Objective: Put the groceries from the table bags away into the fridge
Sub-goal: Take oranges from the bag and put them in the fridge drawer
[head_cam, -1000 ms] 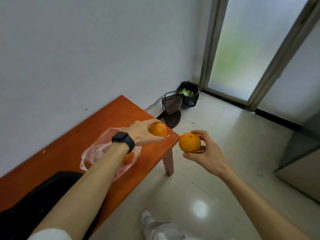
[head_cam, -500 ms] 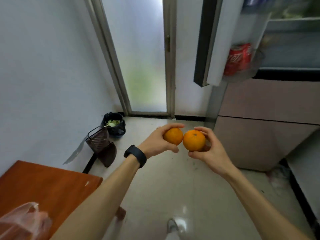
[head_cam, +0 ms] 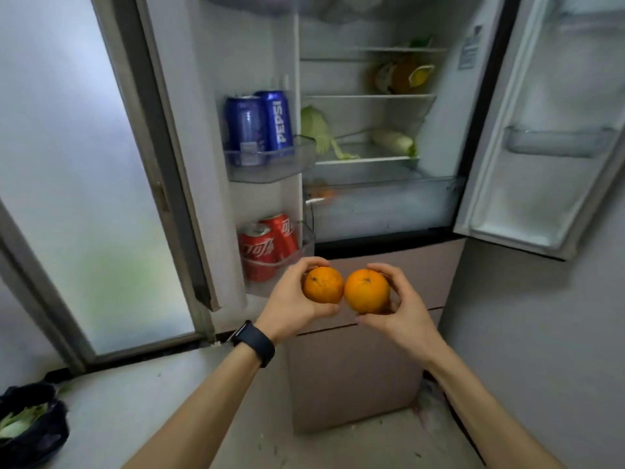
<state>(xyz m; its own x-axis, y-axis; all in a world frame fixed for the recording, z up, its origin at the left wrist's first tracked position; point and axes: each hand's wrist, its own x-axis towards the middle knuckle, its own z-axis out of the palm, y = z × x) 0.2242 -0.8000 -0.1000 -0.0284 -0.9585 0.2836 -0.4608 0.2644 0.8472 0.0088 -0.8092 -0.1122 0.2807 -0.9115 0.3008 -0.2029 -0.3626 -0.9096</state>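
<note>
Our left hand [head_cam: 291,301] fingers curl around a slightly dull round orange [head_cam: 323,285]; our right hand [head_cam: 400,308] grips a brighter round orange [head_cam: 367,291], the two fruits touching, in front of the open white fridge [head_cam: 378,201]. Its frosted drawer's contents blur. Red cola cans [head_cam: 267,247] sit in its left door bin, blue Pepsi cans [head_cam: 260,125] above.

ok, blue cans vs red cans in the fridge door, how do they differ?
The blue cans sit in the upper door bin; the red cans sit in the bin below. The blue cans read Pepsi, while the red cans carry white script. The left hand partly overlaps the red cans' bin; the blue cans are unobstructed. Both are upright pairs.
</note>
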